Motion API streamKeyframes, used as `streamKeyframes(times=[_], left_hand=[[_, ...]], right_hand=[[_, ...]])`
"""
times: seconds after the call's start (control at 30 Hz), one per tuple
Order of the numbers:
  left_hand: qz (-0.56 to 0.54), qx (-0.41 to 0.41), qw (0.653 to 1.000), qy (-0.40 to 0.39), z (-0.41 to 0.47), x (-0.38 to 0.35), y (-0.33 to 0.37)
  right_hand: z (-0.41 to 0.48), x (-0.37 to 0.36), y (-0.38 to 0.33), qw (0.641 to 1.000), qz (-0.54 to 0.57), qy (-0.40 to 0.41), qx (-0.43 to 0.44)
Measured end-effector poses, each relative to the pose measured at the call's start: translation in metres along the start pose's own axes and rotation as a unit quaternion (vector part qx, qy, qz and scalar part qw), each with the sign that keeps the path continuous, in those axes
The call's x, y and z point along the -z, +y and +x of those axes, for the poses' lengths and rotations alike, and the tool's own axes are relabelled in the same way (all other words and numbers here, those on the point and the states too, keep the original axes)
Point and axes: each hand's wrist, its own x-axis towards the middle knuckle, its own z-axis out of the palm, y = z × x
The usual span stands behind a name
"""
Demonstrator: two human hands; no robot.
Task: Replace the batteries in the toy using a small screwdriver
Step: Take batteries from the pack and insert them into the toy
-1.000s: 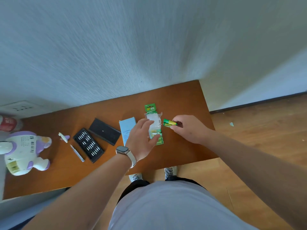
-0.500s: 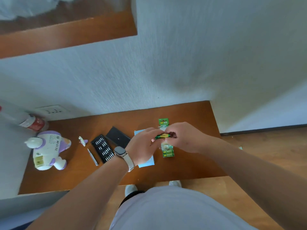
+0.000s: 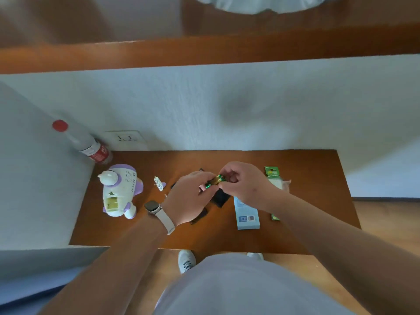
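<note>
Nearest us we see a grey shirt [image 3: 238, 289] and, just past it, a white shoe [image 3: 186, 260] on the wooden floor below the counter's near edge. Two bare forearms reach forward over the brown counter [image 3: 302, 230], the left one with a pale-strapped wristwatch [image 3: 152, 206].

Above the middle of the counter the two hands meet. We see the left hand [image 3: 191, 197] with its fingers curled round the lower end of a green-and-gold battery [image 3: 214, 180], and the right hand [image 3: 245, 185] pinching the upper end between thumb and fingertips. The battery is lifted off the counter and tilted. We cannot tell whether it is a single cell or two wrapped together.

Under the hands lies a black bit case [image 3: 220, 197], mostly hidden. Just right of it lies a light blue box [image 3: 246, 214], and beyond the right wrist the green battery pack [image 3: 272, 175] with its torn clear blister.

Well to the left, the white and purple toy [image 3: 119, 189] lies with its battery compartment [image 3: 111, 202] facing up. The small compartment cover [image 3: 159, 183] sits between the toy and the hands.

Farther back, in the left corner, a clear bottle [image 3: 91, 147] with a red cap stands beside a white wall socket [image 3: 126, 138]. Above, a brown shelf [image 3: 204, 52] runs across the wall.
</note>
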Motion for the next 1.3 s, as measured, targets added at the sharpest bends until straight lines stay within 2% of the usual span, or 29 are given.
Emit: streamKeyframes(times=[0.23,0.4,0.8,1.1,1.3], left_hand=[[-0.096,0.037,0.994,0.035,-0.028,0.050,-0.064],[-0.173,0.052,0.981,0.070,-0.052,0.080,-0.109],[-0.213,0.088,0.969,0.091,-0.095,0.115,-0.188],[-0.178,0.105,0.969,0.134,-0.102,0.107,-0.212],[-0.154,0.130,0.960,0.196,-0.104,0.104,-0.221]], right_hand=[[0.029,-0.069,-0.059,0.990,0.136,0.023,-0.042],[0.044,-0.123,-0.090,0.984,0.163,0.036,-0.061],[0.060,-0.212,-0.135,0.990,0.122,0.044,-0.051],[0.060,-0.231,-0.133,0.994,0.083,0.042,-0.050],[0.067,-0.221,-0.122,0.997,0.059,0.049,-0.032]])
